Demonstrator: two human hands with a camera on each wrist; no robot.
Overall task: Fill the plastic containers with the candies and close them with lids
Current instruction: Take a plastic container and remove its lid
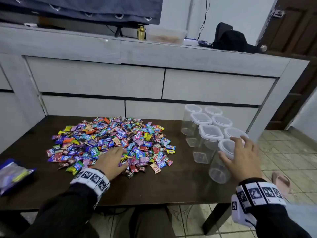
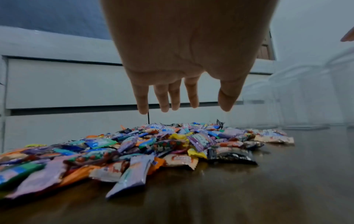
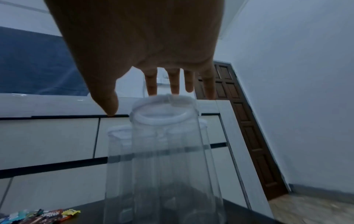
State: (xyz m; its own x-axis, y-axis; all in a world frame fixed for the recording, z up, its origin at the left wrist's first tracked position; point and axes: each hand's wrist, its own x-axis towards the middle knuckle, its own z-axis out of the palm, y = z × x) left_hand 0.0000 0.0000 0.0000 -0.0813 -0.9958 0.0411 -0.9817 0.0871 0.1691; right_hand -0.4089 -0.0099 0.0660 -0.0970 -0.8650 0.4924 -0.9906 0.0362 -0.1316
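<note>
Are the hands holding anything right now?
No. The left hand hovers open over the candy pile; the right hand reaches, fingers spread, around the nearest container's lid, not yet gripping.

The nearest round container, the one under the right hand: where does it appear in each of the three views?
Head: the nearest round container stands at the right, by the table's near edge, under the right hand.
Left wrist: only blurred clear containers at the far right; which one it is cannot be told.
Right wrist: it fills the lower centre, below the fingertips.
Shared landmark: the candy pile.
</note>
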